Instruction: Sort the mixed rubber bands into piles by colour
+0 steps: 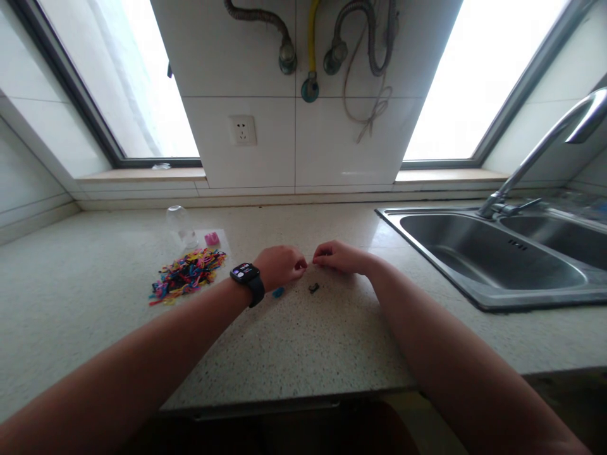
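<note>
My left hand (279, 265) and my right hand (339, 257) meet fingertip to fingertip over the speckled countertop (294, 341). Both pinch something very small between them, too small to make out. A black smartwatch (246, 275) sits on my left wrist. A small blue band (278, 292) lies just below my left hand, and a small dark band (313, 288) lies below the gap between the hands. A pile of several colourful small rubber bands (187, 273) is spread to the left of my left hand.
A clear small jar (180, 225) lies on its side beyond the pile, with a pink lid (211, 239) beside it. A steel double sink (497, 259) with a tap (540, 151) fills the right. Hoses hang on the tiled wall (303, 126).
</note>
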The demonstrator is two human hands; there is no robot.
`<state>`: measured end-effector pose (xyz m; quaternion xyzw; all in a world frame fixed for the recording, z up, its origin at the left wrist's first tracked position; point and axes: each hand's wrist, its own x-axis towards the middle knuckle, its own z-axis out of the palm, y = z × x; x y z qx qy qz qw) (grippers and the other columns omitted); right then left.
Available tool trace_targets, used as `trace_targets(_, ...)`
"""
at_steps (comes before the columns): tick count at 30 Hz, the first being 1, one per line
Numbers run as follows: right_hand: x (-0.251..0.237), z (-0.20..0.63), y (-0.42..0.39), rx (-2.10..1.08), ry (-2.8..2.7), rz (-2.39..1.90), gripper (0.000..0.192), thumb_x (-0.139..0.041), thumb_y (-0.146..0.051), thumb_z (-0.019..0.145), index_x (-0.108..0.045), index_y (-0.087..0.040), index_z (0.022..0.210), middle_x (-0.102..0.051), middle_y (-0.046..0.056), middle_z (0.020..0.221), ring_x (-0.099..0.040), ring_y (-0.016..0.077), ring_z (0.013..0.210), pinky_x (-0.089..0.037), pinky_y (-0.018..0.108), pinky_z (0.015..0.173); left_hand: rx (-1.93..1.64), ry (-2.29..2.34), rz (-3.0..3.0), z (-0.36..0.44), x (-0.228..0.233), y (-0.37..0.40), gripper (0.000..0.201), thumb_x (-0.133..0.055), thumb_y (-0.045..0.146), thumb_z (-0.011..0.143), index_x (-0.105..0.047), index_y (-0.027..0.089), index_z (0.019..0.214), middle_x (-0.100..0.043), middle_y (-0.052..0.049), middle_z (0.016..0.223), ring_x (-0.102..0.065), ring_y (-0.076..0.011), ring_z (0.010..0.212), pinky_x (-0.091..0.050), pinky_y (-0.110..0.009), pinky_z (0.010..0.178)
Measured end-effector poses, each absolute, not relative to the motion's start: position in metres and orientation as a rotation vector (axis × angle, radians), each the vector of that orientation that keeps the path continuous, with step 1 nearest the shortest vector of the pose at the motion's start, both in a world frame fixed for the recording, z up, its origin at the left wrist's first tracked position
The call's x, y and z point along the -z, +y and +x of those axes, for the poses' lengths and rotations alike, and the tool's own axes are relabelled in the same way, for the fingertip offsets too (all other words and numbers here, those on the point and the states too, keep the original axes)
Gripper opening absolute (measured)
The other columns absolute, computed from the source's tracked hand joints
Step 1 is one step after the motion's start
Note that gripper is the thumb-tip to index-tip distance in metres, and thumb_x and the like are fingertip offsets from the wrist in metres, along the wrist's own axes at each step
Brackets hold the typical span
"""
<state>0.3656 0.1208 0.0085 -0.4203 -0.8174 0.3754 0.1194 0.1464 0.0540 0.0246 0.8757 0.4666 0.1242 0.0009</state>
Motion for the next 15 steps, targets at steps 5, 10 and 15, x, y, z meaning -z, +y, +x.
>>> trace_targets(5, -0.0091, 0.3650, 0.1207, -1.058, -2.401, -1.234, 0.027, -0.060, -0.039, 0.089, -0.068, -0.015, 0.099, -0.059, 0.001, 0.076, -0.046, 0.0068, 0.054, -0.035, 0.020, 0.048, -0.392, 1.498, 2.724, 0.1510, -0.0235, 0.0556, 0.024, -0.056, 0.035, 0.088, -0.076, 0.024, 0.095, -0.072, -0.003, 0.093, -0.066, -0.0211, 0.086, -0.044, -0.031, 0.070)
trace_targets(10, -0.0109, 0.3635, 0.1189, -1.042, -2.406, -1.263, 0.027, -0.060, -0.039, 0.089, -0.068, -0.014, 0.099, -0.060, 0.001, 0.077, -0.046, 0.0073, 0.054, -0.035, 0.020, 0.047, -0.376, 1.523, 2.707, 0.1540, -0.0226, 0.0556, 0.023, -0.057, 0.035, 0.087, -0.075, 0.023, 0.093, -0.071, -0.003, 0.092, -0.066, -0.0217, 0.085, -0.043, -0.031, 0.068)
trace_targets(15, -0.0098, 0.3642, 0.1197, -1.050, -2.411, -1.237, 0.027, -0.060, -0.038, 0.089, -0.068, -0.014, 0.098, -0.059, 0.002, 0.076, -0.046, 0.0070, 0.053, -0.035, 0.020, 0.047, -0.413, 1.499, 2.699, 0.1508, -0.0256, 0.0570, 0.021, -0.058, 0.034, 0.087, -0.074, 0.022, 0.093, -0.071, -0.003, 0.092, -0.065, -0.0204, 0.085, -0.043, -0.031, 0.070)
